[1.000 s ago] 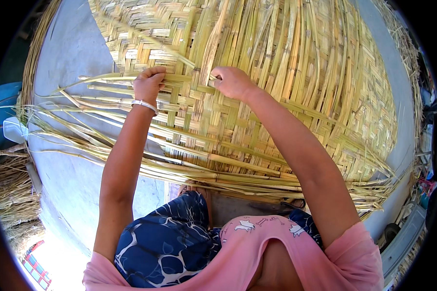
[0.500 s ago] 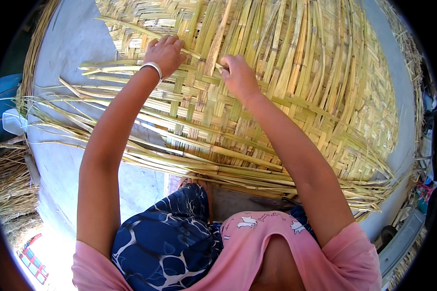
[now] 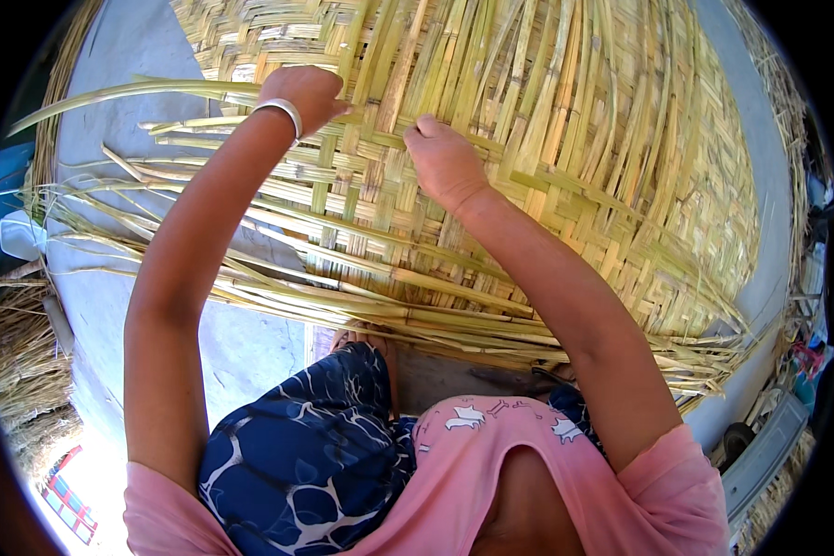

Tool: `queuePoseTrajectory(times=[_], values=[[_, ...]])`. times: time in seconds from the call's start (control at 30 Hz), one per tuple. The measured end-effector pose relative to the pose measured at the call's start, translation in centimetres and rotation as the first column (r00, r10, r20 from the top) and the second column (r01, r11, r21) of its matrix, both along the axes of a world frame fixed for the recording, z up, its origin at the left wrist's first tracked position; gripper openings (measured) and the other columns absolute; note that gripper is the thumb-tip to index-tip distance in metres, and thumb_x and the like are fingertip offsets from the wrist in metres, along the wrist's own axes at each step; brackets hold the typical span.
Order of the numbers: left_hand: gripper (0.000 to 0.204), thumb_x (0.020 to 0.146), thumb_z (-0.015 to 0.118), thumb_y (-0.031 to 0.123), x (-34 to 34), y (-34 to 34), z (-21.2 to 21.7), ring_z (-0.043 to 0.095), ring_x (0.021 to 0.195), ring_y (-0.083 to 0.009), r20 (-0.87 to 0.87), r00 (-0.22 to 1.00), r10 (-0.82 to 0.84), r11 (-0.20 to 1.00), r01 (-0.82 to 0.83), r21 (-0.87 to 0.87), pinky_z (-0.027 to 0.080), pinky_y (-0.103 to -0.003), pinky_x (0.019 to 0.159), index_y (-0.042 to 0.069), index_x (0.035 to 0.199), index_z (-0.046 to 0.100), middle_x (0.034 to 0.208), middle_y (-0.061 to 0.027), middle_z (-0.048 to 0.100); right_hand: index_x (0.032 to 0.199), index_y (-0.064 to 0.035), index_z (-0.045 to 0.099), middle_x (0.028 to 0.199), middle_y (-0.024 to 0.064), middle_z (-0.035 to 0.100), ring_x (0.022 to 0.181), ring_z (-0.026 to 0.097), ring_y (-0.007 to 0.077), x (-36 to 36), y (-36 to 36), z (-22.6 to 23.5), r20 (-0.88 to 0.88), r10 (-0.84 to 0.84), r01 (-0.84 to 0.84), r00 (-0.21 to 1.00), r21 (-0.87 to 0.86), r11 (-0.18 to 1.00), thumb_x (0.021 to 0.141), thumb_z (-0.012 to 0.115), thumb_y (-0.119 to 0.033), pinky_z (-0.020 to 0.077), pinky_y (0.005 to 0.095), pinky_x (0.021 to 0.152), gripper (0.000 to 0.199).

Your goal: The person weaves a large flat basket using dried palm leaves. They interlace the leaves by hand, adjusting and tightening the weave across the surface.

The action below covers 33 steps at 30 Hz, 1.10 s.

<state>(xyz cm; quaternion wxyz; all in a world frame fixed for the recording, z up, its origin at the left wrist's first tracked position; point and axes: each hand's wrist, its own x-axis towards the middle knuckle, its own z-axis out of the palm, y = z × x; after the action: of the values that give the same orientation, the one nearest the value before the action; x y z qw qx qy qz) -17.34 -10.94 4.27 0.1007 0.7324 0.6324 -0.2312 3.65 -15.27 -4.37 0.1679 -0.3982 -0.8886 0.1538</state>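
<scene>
A large mat (image 3: 565, 222) of split yellow-green reeds lies spread before me, partly woven. My left hand (image 3: 304, 95), with a white bangle at the wrist, is closed around a long split-reed strip (image 3: 148, 88) near the mat's far left part. The strip's free end bows out past the mat to the left. Close by on the right, my right hand (image 3: 445, 165) has thumb and fingers pinched at the weave, along the line of the same strip; its fingertips are partly hidden. Lengthwise strips (image 3: 491, 74) run away from me beyond both hands.
Loose reed ends (image 3: 157, 199) fan out at the left, and a bundle of long reeds (image 3: 417, 324) lies along the near edge by my feet. Grey floor (image 3: 120, 120) surrounds the mat. Straw heaps (image 3: 18, 361) and a pale plastic container (image 3: 22, 234) are at far left.
The strip's left end has swung up and now reaches farther left. My left hand has closed into a fist and shifted slightly left. The right hand has moved slightly left and nearer.
</scene>
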Motion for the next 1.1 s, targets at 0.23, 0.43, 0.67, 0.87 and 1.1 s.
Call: queuePoseTrajectory(times=[0.23,0.43,0.67,0.87,1.1], values=[[0.029,0.084,0.060,0.038,0.1,-1.8,-1.2,0.059,0.098,-0.0264,-0.118,0.987,-0.112,0.984,0.127,0.125,0.043,-0.040,0.086,0.011,0.090,0.066,0.099,-0.0102,0.064,0.080,0.0002,0.058,0.087,0.0100,0.050,0.079,0.057,0.0243,0.1,-0.2,-0.5,0.044,0.111,-0.116,0.993,0.134,0.984,0.070,0.056,-0.003,0.0514,0.0338,0.069,0.011],[0.067,0.081,0.063,0.043,2.7,-11.5,-4.8,0.047,0.117,-0.0308,0.319,0.939,0.128,0.864,-0.263,0.430,0.038,-0.042,0.098,-0.001,0.127,0.043,0.127,-0.0182,0.050,0.086,0.0035,0.060,0.102,0.0127,0.051,0.094,0.053,0.0234,0.4,-1.2,-0.5,0.199,0.101,-0.134,0.975,0.160,0.978,0.071,0.056,-0.006,0.0479,0.0330,0.079,0.018],[0.080,0.084,0.050,0.056,5.3,-14.1,-8.1,0.023,0.135,-0.0318,0.247,0.927,0.281,0.833,-0.363,0.417,0.014,-0.045,0.110,-0.003,0.136,0.032,0.144,-0.0209,0.028,0.101,0.0049,0.055,0.113,0.0175,0.050,0.100,0.052,0.0278,0.8,-1.4,1.1,0.173,0.152,-0.160,0.973,0.037,0.986,0.076,0.051,-0.005,0.0451,0.0356,0.086,0.027],[0.077,0.082,0.053,0.056,5.2,-13.9,-8.8,0.028,0.132,-0.0319,0.258,0.935,0.245,0.834,-0.338,0.435,0.019,-0.046,0.107,0.003,0.135,0.034,0.141,-0.0201,0.033,0.108,0.0014,0.053,0.118,0.0160,0.051,0.109,0.048,0.0315,5.5,-1.3,4.3,0.208,0.325,-0.296,0.923,-0.155,0.942,0.078,0.047,0.001,0.0403,0.0388,0.094,0.031],[0.072,0.082,0.055,0.055,4.5,-14.1,-8.2,0.034,0.127,-0.0311,0.257,0.939,0.227,0.850,-0.320,0.419,0.026,-0.046,0.104,0.004,0.131,0.041,0.136,-0.0170,0.039,0.110,-0.0012,0.055,0.121,0.0155,0.052,0.116,0.046,0.0309,19.4,-2.0,12.0,0.457,0.358,-0.287,0.814,-0.220,0.932,0.078,0.050,-0.001,0.0381,0.0390,0.098,0.032]])
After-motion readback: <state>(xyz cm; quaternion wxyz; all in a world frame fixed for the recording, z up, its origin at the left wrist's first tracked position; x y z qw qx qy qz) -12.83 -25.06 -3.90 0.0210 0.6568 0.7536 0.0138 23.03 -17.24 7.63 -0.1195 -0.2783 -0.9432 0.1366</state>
